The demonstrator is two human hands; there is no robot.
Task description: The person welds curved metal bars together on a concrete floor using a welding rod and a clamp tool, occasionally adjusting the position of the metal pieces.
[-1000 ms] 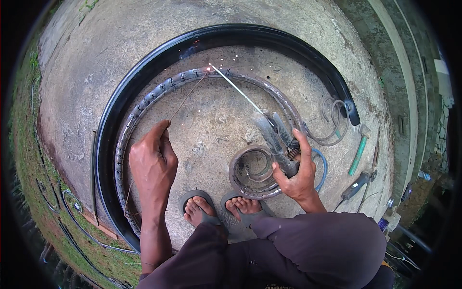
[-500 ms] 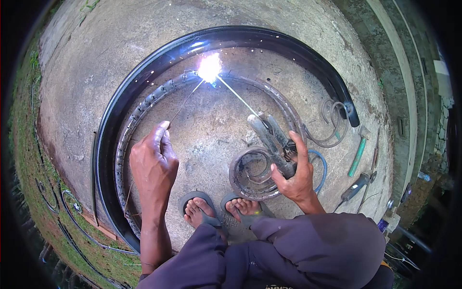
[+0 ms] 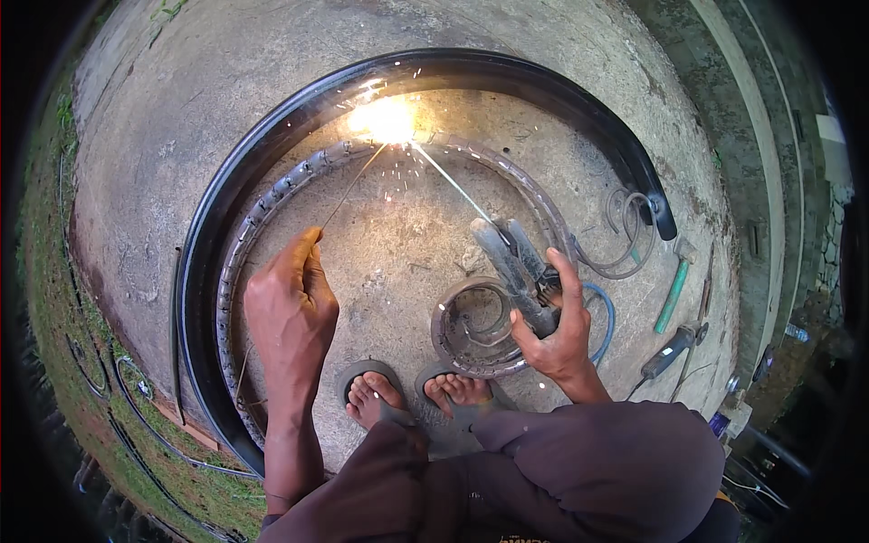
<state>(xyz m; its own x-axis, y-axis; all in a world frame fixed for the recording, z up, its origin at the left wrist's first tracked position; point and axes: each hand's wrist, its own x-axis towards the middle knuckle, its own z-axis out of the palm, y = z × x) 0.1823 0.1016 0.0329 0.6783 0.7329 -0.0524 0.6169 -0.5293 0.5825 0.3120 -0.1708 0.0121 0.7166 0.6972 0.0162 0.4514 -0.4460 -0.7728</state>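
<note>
My left hand (image 3: 291,303) pinches the end of a thin metal rod (image 3: 351,188), whose far tip runs into a bright orange glare (image 3: 384,119). My right hand (image 3: 559,339) is wrapped round a worn welding electrode holder (image 3: 514,271). From its jaws a pale welding electrode (image 3: 454,185) slants up and left to the same glare. Sparks scatter around that spot, on a curved metal bar (image 3: 294,174) with dark marks along it. The glare hides the two tips and the metal there. Outside the bar arches a wide glossy black curved channel (image 3: 201,213).
Coiled metal scrollwork (image 3: 480,366) lies by my sandalled feet (image 3: 376,398), with a blue cable (image 3: 608,317) beside it. Further right are thin curled rods (image 3: 625,262), a green-handled hammer (image 3: 672,294) and an angle grinder (image 3: 668,353). Grass (image 3: 136,434) borders the concrete at left.
The glare has turned from bluish white to orange, with more flying sparks. The electrode holder has shifted very slightly right and down. My left hand has barely moved.
</note>
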